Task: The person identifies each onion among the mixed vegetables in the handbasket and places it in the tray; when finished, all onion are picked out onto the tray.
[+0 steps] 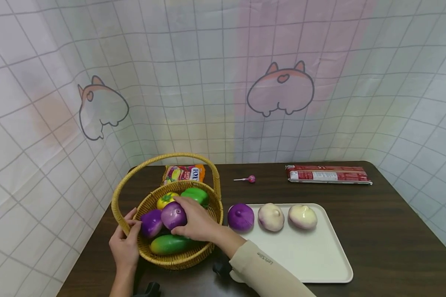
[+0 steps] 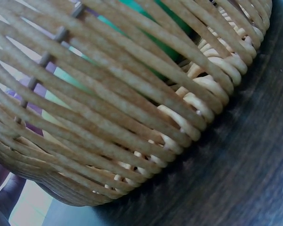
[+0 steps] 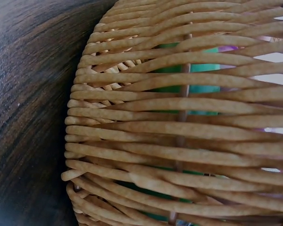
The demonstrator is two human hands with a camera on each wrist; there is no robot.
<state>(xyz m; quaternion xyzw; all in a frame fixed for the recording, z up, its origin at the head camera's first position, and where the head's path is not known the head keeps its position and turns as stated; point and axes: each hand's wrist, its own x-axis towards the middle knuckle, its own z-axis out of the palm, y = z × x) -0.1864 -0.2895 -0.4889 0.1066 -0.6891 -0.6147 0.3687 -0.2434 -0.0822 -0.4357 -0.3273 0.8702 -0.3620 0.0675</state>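
Note:
In the head view my right hand [image 1: 198, 220] reaches into a wicker basket [image 1: 178, 262] and grips a round, glossy purple onion-like vegetable [image 1: 173, 215] between thumb and fingers. My left hand [image 1: 125, 243] pinches the basket's left rim at the foot of its arched handle [image 1: 116, 194]. Around the held vegetable inside the basket are another purple vegetable [image 1: 151, 223], a green cucumber [image 1: 171, 244], a yellow pepper [image 1: 166, 200] and a green pepper [image 1: 195, 196]. Both wrist views are filled by the woven basket side [image 2: 108, 94], with bits of green and purple between the strands.
Right of the basket, a white tray [image 1: 304, 255] carries a purple onion-like vegetable [image 1: 240, 217] and two whitish ones [image 1: 271, 217]. Behind lie an orange snack bag [image 1: 183, 173], a lollipop [image 1: 250, 179] and a long red package [image 1: 327, 175]. A patterned curtain [image 1: 208, 82] hangs behind the table.

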